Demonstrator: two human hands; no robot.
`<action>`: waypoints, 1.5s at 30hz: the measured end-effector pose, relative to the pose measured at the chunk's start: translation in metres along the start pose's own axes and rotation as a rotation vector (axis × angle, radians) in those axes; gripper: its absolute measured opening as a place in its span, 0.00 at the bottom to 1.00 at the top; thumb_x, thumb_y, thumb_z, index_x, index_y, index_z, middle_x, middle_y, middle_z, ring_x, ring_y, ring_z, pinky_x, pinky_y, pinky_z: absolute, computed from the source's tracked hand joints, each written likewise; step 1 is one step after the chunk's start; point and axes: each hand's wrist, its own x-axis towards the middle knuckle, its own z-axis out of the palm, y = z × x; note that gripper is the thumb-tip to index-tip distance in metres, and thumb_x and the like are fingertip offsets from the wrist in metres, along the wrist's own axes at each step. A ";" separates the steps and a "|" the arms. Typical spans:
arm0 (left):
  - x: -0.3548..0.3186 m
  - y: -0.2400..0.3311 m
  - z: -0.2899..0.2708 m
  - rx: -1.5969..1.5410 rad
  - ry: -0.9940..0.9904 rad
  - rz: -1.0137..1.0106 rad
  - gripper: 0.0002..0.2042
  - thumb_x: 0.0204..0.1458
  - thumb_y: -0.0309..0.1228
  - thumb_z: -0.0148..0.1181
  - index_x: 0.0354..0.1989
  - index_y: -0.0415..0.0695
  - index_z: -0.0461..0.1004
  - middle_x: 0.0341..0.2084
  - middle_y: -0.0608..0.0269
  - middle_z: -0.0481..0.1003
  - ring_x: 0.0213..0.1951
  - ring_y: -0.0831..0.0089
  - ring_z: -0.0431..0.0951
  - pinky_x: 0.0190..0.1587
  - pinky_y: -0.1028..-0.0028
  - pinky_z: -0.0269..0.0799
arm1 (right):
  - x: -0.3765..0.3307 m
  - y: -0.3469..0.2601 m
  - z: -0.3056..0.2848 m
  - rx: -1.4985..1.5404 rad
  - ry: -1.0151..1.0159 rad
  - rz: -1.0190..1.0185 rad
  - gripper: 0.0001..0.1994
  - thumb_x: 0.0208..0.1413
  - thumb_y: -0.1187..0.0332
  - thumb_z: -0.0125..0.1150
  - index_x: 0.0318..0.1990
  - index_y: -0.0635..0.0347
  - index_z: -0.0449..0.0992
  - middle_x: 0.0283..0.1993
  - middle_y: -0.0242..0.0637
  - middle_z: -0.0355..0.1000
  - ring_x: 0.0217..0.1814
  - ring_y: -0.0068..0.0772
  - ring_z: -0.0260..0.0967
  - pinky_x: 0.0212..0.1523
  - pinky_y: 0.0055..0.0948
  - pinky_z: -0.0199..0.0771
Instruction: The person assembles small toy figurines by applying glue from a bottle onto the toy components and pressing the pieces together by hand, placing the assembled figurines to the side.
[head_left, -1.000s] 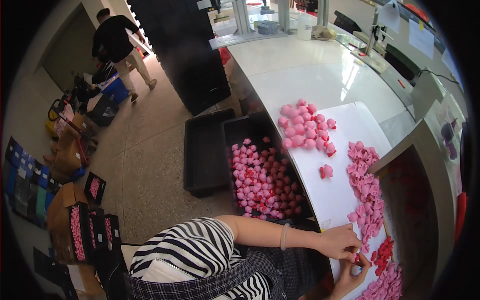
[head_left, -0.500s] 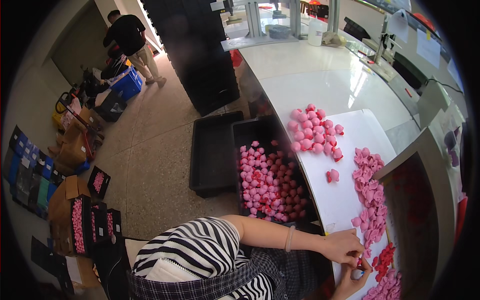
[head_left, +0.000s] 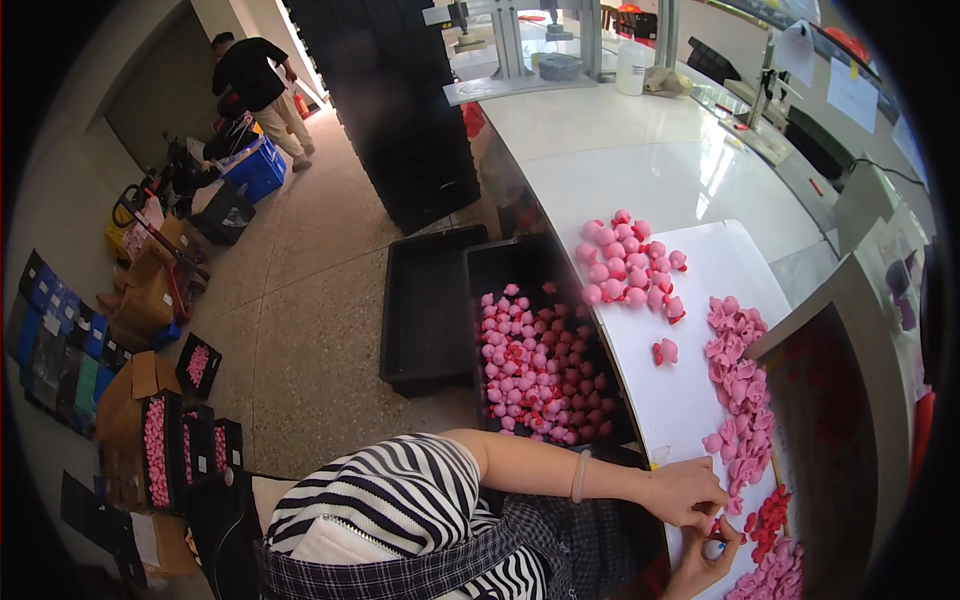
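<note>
White desk (head_left: 690,400) carries your work: a small pink piece (head_left: 716,524) sits pinched between the fingers of your left hand (head_left: 685,492) and right hand (head_left: 705,560). It looks light and small, likely rubbery, so grip its body with fingertips. More pink pieces (head_left: 735,370) lie just beyond your fingers.

Small pink piece (head_left: 716,524) between fingertips
</note>
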 end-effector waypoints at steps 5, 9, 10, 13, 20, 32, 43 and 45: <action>-0.001 -0.001 0.000 0.028 0.000 0.009 0.10 0.45 0.39 0.65 0.27 0.46 0.74 0.27 0.65 0.78 0.38 0.61 0.73 0.51 0.65 0.62 | -0.001 -0.001 0.001 0.001 -0.009 -0.016 0.14 0.49 0.73 0.73 0.43 0.69 0.78 0.37 0.41 0.76 0.38 0.34 0.71 0.43 0.33 0.73; -0.001 -0.001 -0.001 0.001 0.009 -0.027 0.10 0.46 0.39 0.65 0.27 0.47 0.74 0.27 0.66 0.77 0.38 0.61 0.73 0.50 0.65 0.62 | 0.004 -0.007 0.002 -0.012 -0.030 -0.039 0.11 0.52 0.75 0.70 0.42 0.67 0.77 0.38 0.41 0.77 0.38 0.33 0.73 0.43 0.31 0.74; -0.001 -0.001 -0.001 -0.008 0.005 -0.028 0.10 0.45 0.39 0.65 0.27 0.47 0.74 0.27 0.66 0.77 0.38 0.61 0.73 0.50 0.65 0.62 | 0.003 0.003 0.001 -0.010 -0.032 -0.041 0.11 0.52 0.75 0.70 0.42 0.67 0.77 0.38 0.41 0.77 0.38 0.33 0.73 0.43 0.31 0.74; 0.002 0.001 0.001 -0.033 -0.006 -0.028 0.10 0.45 0.39 0.66 0.28 0.47 0.75 0.26 0.67 0.77 0.39 0.62 0.73 0.51 0.65 0.61 | -0.004 0.027 -0.001 -0.042 -0.041 0.096 0.14 0.53 0.75 0.67 0.46 0.67 0.73 0.40 0.37 0.72 0.41 0.30 0.65 0.46 0.26 0.68; 0.002 0.000 0.005 0.027 0.049 0.125 0.13 0.48 0.41 0.62 0.24 0.43 0.75 0.25 0.55 0.75 0.33 0.51 0.74 0.40 0.57 0.66 | -0.009 0.018 -0.004 -0.056 0.020 -0.026 0.13 0.48 0.77 0.69 0.39 0.66 0.72 0.35 0.37 0.70 0.37 0.33 0.64 0.40 0.28 0.66; 0.005 -0.004 -0.007 0.130 0.130 0.101 0.13 0.52 0.16 0.56 0.44 0.42 0.76 0.44 0.58 0.79 0.42 0.64 0.75 0.47 0.69 0.68 | -0.005 0.032 -0.006 0.223 0.087 0.124 0.20 0.52 0.81 0.60 0.54 0.63 0.69 0.53 0.38 0.69 0.50 0.25 0.68 0.50 0.23 0.70; 0.016 0.006 0.000 0.098 0.040 -0.031 0.37 0.35 0.29 0.79 0.57 0.42 0.67 0.42 0.62 0.79 0.41 0.70 0.75 0.46 0.72 0.69 | -0.004 0.031 -0.025 0.517 0.241 0.272 0.13 0.57 0.75 0.65 0.46 0.65 0.69 0.45 0.35 0.72 0.46 0.23 0.71 0.45 0.23 0.73; 0.017 0.004 0.000 0.049 0.040 -0.048 0.40 0.36 0.28 0.79 0.60 0.42 0.64 0.39 0.62 0.81 0.43 0.71 0.78 0.45 0.73 0.70 | -0.003 0.029 -0.026 0.496 0.238 0.263 0.12 0.57 0.74 0.66 0.45 0.65 0.70 0.45 0.35 0.72 0.45 0.22 0.70 0.45 0.22 0.73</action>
